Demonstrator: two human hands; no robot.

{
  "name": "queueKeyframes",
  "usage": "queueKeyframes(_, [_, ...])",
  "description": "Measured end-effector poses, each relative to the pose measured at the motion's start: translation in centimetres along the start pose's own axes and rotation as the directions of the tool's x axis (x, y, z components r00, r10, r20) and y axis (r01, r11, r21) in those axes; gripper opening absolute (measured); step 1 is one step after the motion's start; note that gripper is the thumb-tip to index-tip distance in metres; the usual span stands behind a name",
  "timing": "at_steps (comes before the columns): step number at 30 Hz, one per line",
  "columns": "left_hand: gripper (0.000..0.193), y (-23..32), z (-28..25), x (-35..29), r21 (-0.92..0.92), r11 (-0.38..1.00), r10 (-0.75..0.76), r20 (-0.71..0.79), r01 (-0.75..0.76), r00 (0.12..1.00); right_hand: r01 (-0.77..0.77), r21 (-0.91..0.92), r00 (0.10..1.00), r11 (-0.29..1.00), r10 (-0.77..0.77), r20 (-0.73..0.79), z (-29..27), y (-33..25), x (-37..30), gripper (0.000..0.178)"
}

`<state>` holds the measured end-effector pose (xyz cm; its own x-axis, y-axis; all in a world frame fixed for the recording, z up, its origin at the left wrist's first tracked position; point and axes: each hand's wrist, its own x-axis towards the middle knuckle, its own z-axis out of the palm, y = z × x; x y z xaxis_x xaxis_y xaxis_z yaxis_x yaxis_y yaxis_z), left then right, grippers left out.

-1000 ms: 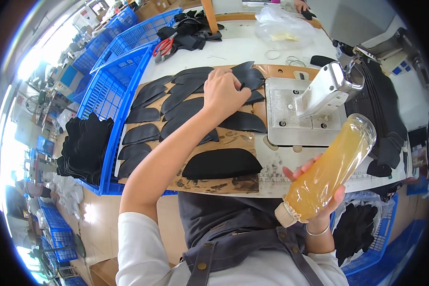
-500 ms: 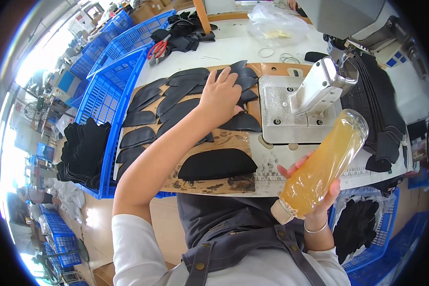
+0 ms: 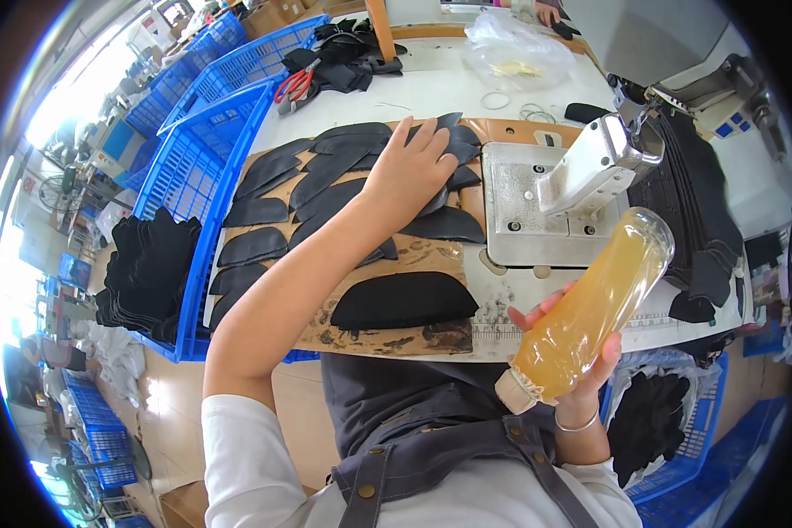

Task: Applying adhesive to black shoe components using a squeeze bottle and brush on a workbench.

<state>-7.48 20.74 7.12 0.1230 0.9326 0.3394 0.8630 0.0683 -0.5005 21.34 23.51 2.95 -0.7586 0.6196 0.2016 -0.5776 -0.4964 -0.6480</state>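
Observation:
My left hand reaches across the table, fingers spread over overlapping curved black pieces that look like leather. Whether its fingertips pinch one of them is hidden. Beneath the pieces lies a brown board. My right hand is closed around a clear bottle of yellowish liquid. The bottle is tilted, its pale cap pointing down toward my body and its rounded base up. A single half-moon black piece rests near the board's front edge, between both hands.
A sewing machine's metal arm and base plate stand right of the board. Dark stacked pieces lie farther right. Blue baskets line the left. Red-handled scissors, a plastic bag and another person's hand are beyond.
My left hand has shifted slightly, and the black pieces beside its thumb lie differently. My right hand still holds the bottle at about the same tilt. Another person's hand shows more at the far edge.

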Motion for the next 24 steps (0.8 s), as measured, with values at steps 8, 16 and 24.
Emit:
queueKeyframes(8, [0.064,0.3,-0.6,-0.1,-0.012,0.998,-0.057,-0.100,0.056,0.993,-0.017,-0.017,1.000,1.000,0.017,0.000,0.0,-0.1,-0.2,0.071])
queueKeyframes(16, [0.056,0.1,-8.2,-5.4,-0.473,0.854,-0.254,-0.013,0.218,0.967,-0.004,-0.002,1.000,1.000,0.004,-0.006,0.5,-0.2,0.2,0.071])
queueKeyframes(24, [0.050,3.6,-8.3,-16.4,-0.719,0.615,-0.424,0.046,0.325,0.904,-0.026,0.091,1.000,0.995,0.025,0.012,-0.4,0.7,1.1,0.072])
